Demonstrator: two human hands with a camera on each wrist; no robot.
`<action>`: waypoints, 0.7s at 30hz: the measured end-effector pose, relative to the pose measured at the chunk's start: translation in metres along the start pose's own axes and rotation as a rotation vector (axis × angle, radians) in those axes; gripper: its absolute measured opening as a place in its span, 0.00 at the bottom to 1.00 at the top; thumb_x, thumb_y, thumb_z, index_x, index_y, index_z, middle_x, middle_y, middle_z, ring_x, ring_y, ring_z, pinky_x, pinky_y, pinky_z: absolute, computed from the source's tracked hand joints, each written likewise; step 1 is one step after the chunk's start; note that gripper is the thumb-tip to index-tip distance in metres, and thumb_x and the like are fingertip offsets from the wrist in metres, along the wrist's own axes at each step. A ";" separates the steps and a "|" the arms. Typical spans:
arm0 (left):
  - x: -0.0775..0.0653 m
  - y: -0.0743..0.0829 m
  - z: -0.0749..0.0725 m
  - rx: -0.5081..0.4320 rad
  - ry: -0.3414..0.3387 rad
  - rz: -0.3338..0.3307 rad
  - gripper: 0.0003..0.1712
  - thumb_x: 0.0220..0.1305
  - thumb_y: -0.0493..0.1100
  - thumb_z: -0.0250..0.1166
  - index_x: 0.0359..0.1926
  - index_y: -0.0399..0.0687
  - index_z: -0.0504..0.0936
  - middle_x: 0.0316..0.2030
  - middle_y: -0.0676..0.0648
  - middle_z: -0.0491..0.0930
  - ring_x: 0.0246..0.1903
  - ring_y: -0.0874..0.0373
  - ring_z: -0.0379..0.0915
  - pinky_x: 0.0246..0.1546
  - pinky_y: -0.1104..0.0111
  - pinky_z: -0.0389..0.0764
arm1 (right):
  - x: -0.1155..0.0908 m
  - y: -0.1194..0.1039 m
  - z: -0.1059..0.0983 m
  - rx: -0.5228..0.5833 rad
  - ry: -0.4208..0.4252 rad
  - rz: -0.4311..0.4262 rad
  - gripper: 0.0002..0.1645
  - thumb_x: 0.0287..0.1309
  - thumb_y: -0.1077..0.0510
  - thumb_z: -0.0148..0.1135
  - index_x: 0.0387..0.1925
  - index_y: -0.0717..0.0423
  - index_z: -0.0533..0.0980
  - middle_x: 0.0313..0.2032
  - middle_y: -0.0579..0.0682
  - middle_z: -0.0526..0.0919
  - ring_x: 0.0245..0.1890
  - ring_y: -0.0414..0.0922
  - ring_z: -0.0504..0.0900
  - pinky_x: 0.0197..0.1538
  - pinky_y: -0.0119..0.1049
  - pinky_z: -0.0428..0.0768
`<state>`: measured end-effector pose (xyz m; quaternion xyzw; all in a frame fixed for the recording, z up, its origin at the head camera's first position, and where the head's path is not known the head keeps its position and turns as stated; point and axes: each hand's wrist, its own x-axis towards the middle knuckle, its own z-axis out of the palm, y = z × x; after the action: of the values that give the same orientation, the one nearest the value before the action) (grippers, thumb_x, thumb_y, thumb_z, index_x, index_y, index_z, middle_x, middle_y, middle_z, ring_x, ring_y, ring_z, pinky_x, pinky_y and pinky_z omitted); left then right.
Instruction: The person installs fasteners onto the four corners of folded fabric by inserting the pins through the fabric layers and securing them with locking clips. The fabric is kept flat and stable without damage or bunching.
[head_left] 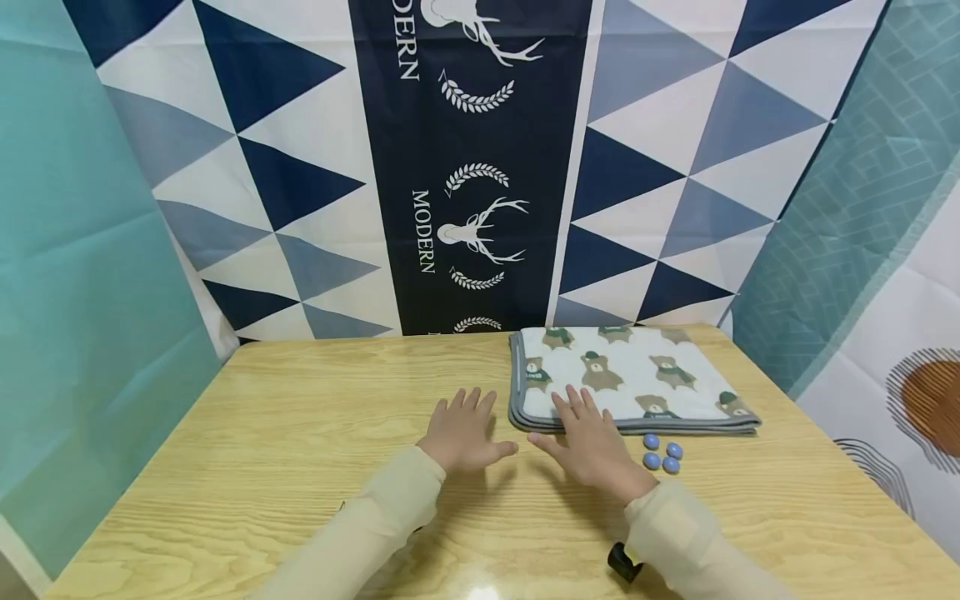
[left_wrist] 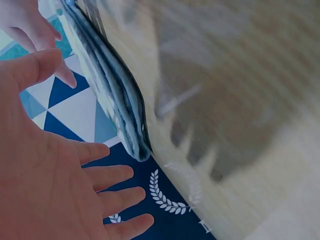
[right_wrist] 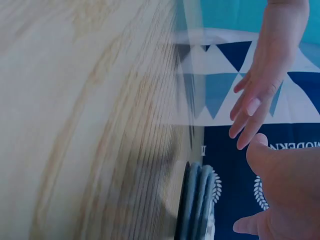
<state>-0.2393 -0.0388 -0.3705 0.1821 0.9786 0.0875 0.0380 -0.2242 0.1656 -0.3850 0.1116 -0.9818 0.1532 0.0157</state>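
Note:
My left hand (head_left: 463, 433) hovers over the middle of the table with fingers spread, and nothing is in it. To its right my right hand (head_left: 588, 442) is likewise spread and holds nothing, its fingertips overlapping the near left edge of a folded blanket (head_left: 622, 375) in the head view. White with brown bears and a grey border, the blanket lies flat in several layers. The left wrist view shows the left palm (left_wrist: 45, 185) with straight fingers, and the blanket's layered edge (left_wrist: 120, 95) beyond. Several small blue oval pieces (head_left: 652, 461) lie just right of the right hand.
The wooden table (head_left: 300, 417) reaches back to a patterned curtain (head_left: 472, 167) with triangles and deer heads. Teal cloth (head_left: 90, 250) hangs along the left side, and more cloth (head_left: 862, 208) on the right. A small black object (head_left: 624, 563) shows at the right cuff.

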 end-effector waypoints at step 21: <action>0.030 0.004 -0.007 -0.029 -0.068 -0.031 0.48 0.60 0.72 0.51 0.73 0.50 0.58 0.72 0.43 0.61 0.72 0.44 0.56 0.71 0.49 0.58 | 0.020 0.013 -0.010 -0.063 -0.015 -0.001 0.49 0.63 0.31 0.49 0.72 0.62 0.56 0.73 0.67 0.50 0.74 0.65 0.45 0.69 0.69 0.50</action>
<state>-0.2669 -0.0250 -0.3642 0.1691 0.9781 0.0948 0.0754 -0.2467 0.1768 -0.3783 0.1124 -0.9861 0.1214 0.0118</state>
